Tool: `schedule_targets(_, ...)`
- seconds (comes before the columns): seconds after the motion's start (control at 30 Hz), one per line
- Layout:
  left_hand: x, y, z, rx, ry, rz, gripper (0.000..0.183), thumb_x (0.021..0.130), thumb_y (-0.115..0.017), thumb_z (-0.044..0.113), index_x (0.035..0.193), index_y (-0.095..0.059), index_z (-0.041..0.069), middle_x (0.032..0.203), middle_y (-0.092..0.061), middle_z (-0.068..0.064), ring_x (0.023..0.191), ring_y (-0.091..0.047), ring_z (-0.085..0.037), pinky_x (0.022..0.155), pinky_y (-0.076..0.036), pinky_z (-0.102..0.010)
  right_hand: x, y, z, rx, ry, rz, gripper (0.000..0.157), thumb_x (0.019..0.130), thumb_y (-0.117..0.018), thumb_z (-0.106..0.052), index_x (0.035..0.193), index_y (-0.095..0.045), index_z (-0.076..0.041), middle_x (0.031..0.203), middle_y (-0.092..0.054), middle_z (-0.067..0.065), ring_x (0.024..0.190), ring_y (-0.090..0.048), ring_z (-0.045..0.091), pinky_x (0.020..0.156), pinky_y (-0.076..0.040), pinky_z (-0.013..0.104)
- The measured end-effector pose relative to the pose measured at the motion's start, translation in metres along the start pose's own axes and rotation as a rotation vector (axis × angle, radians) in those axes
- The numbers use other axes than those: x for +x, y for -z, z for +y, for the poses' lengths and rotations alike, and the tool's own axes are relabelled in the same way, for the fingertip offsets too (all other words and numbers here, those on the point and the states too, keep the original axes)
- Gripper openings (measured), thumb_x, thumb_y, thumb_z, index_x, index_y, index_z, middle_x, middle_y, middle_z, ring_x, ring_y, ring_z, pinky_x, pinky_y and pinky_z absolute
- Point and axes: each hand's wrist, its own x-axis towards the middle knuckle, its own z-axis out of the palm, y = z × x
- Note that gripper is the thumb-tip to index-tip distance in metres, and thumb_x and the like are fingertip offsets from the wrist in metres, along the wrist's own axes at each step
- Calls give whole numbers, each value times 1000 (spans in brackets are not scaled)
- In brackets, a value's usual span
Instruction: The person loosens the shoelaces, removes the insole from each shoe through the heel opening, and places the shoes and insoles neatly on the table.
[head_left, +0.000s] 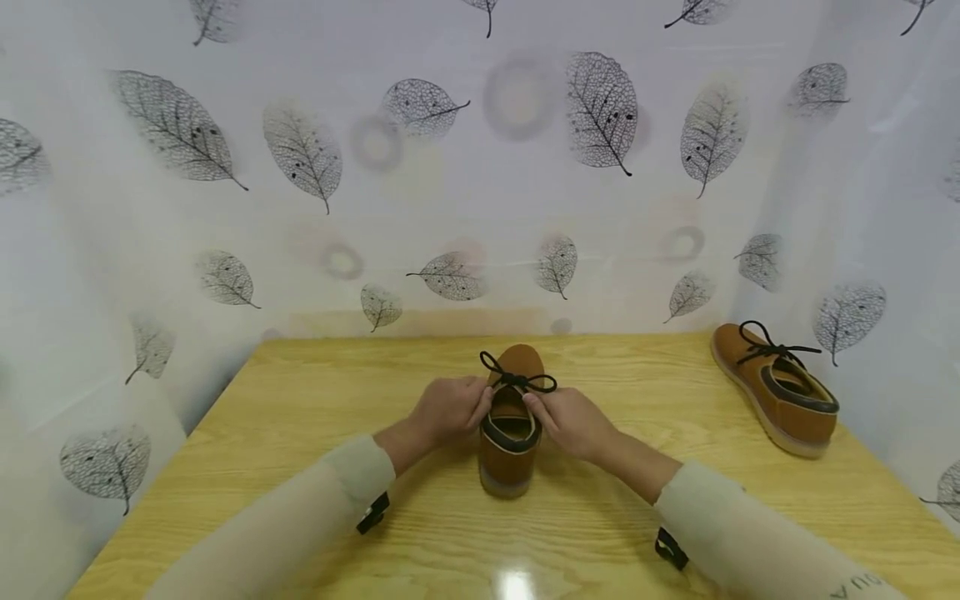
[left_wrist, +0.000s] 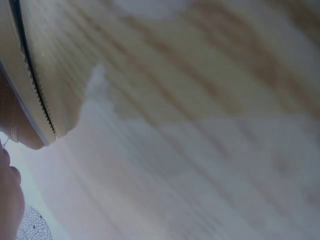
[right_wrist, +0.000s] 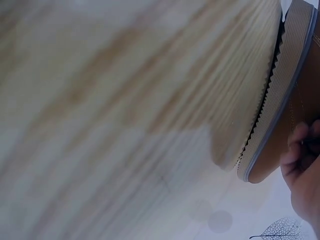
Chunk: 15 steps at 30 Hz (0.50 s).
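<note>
A brown shoe (head_left: 507, 462) with a black lace tied in a bow (head_left: 517, 381) stands in the middle of the table, toe pointing away from me. My left hand (head_left: 450, 408) grips its left side, the thumb along the edge of the opening below the bow. On the other side my right hand (head_left: 573, 423) holds the shoe in the same way, thumb on the edge by the lace. The right wrist view shows curled fingers (right_wrist: 299, 150) against the brown upper, above the pale ribbed sole (right_wrist: 280, 95). The left wrist view catches only part of the sole (left_wrist: 30, 90).
A second brown shoe (head_left: 798, 412), its black lace also in a bow, stands near the right edge of the wooden table (head_left: 300, 500). Behind and around the table hangs a pale curtain (head_left: 480, 192) with leaf prints.
</note>
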Motion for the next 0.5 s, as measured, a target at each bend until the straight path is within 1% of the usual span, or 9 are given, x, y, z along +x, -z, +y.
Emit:
schedule_targets(0.03,-1,0,0,9,3,7,28,99,-44,19,73,-53,11,59,-53,-1,44,-44,-12,41,-38,-28,-1,-1,-1,-32,9,9,30,107,-44,-22,97,-69,-10,60,-43,-9,59,-49,8,62,-48,31)
schedule_targets(0.07,-1,-1,0,17,6,11,26,97,-46,18,73,-52,11,59,-53,-1,44,-43,-12,41,-38,-28,-1,-2,-1,-66,17,25,28,106,-46,-21,95,-68,-10,61,-48,-8,61,-53,10,62,-50,32)
schedule_targets(0.17,-4,-1,-1,22,23,2,20,95,-54,15,75,-52,10,58,-51,0,44,-43,-12,41,-38,-29,-4,-5,-1,-178,7,75,22,104,-50,-21,96,-67,-10,63,-54,-4,61,-60,17,59,-52,36)
schedule_targets(0.27,-7,0,-2,35,27,-12,17,93,-61,13,79,-52,8,56,-49,0,43,-43,-13,40,-38,-31,-7,-7,2,-294,-8,124,17,101,-55,-21,99,-66,-8,63,-56,-3,59,-63,21,54,-52,38)
schedule_targets(0.3,-8,0,-2,41,25,-17,15,93,-61,12,81,-53,8,56,-48,0,43,-44,-13,40,-38,-32,-8,-8,3,-325,-4,130,17,101,-55,-21,98,-65,-7,60,-53,-3,56,-61,21,52,-50,38)
schedule_targets(0.37,-10,1,-3,59,17,-34,10,93,-60,10,85,-54,8,55,-50,1,43,-46,-13,39,-39,-32,-10,-9,6,-364,27,142,17,101,-56,-20,93,-63,-7,57,-52,-3,51,-60,21,48,-48,37)
schedule_targets(0.43,-12,0,-3,84,2,-68,3,92,-56,7,89,-56,8,56,-52,1,44,-48,-12,39,-40,-31,-12,-9,9,-395,78,153,16,101,-56,-20,92,-61,-7,56,-52,-2,49,-58,21,46,-47,37)
schedule_targets(0.5,-14,1,-4,94,-9,-107,5,90,-55,6,93,-58,8,58,-54,1,45,-50,-12,40,-41,-31,-12,-9,12,-413,119,159,17,102,-55,-21,93,-61,-7,56,-52,-2,47,-57,20,45,-47,37)
